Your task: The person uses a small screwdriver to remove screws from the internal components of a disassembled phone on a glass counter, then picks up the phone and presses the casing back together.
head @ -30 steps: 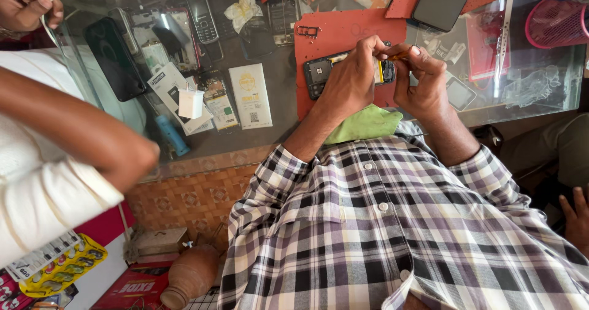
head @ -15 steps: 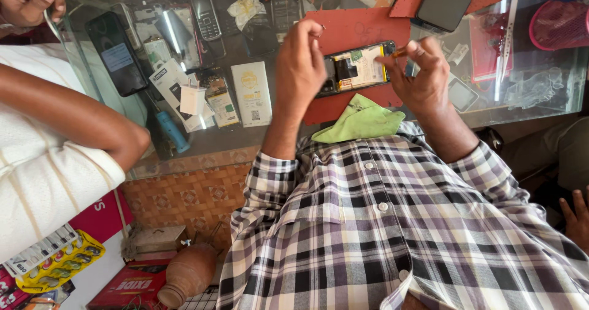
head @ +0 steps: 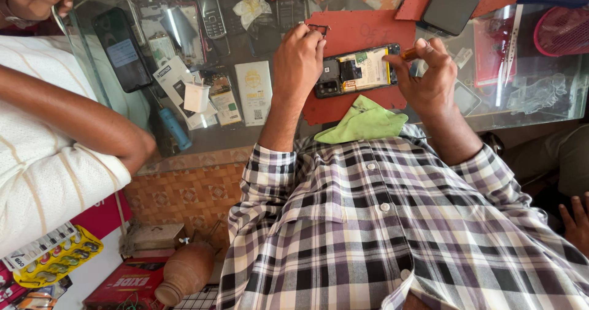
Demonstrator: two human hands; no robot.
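Since half second ago, we see left hand (head: 299, 57) lifted off opened phone (head: 356, 71), fingertips now pinched on small dark frame part (head: 318, 28) above phone's camera end. Phone lies back-off on red mat (head: 362, 31), long axis across counter, camera end toward left hand. Right hand (head: 429, 77) at phone's other end, gripping orange-handled tool (head: 408, 54). Green cloth (head: 362, 121) just below phone. Glass counter (head: 245, 126) under mat, stock visible beneath. Another person's arm (head: 80, 117) well left of phone.
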